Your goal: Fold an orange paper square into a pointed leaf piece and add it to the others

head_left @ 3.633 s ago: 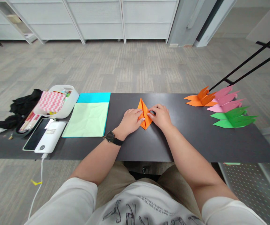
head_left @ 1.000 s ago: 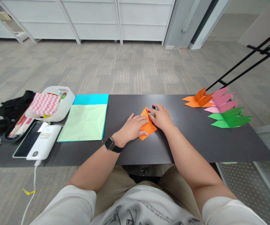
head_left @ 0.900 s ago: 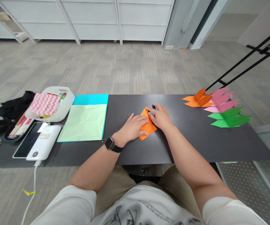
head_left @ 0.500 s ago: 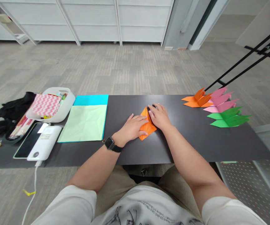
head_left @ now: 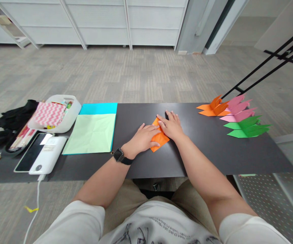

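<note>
A folded piece of orange origami paper lies on the dark table between my hands, creased into a pointed shape with its tip away from me. My left hand rests flat across its left side, fingers extended, with a dark watch on the wrist. Over the paper's upper right edge lies my right hand, its fingers spread and the index finger touching near the tip. Both hands cover parts of the paper.
To the left lies a stack of pale green and blue paper. Beyond it are a white basket, a phone, a white power bank with a cable, and black cloth. Folded orange, pink and green paper figures stand at right.
My right hand has shifted slightly left, its index finger moving onto the orange paper near the tip. My left hand stays in place on the paper.
</note>
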Available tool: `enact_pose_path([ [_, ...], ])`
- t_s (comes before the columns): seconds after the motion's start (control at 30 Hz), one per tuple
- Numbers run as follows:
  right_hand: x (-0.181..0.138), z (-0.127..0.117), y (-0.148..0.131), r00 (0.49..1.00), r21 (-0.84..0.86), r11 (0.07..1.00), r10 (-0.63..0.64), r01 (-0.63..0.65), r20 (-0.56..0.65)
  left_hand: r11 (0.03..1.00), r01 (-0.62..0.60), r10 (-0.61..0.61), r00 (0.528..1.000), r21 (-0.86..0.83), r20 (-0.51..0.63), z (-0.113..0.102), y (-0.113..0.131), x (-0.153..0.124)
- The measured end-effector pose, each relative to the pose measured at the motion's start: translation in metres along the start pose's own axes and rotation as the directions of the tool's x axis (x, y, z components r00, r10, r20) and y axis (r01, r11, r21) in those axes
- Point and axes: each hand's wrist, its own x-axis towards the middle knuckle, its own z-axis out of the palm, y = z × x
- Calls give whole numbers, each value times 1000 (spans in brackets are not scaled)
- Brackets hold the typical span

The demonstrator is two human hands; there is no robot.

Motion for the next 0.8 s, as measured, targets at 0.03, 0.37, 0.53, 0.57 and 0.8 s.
enact_pose_path([
  [0.03, 0, 0, 0, 1000, -10, 1000, 9, -9, 3, 1000, 3, -3, 1000, 3, -1, 0, 0, 0],
  [0.37, 1, -3, 10, 999, 38, 999, -32, 32, 10, 998, 56, -56, 998, 31, -10, -1, 3, 3],
  [0.53, 1, -4, 16, 998, 83, 995, -59, 58, 12, 995, 94, -94, 996, 40, -8, -3, 2, 4],
  [0.57, 1, -5, 18, 997, 94, 993, -73, 71, 10, 992, 115, -114, 993, 43, -11, -4, 2, 4],
  [0.8, -4, -9, 21, 983, 142, 973, -185, 184, -4, 980, 194, -191, 980, 52, -60, -7, -4, 5],
])
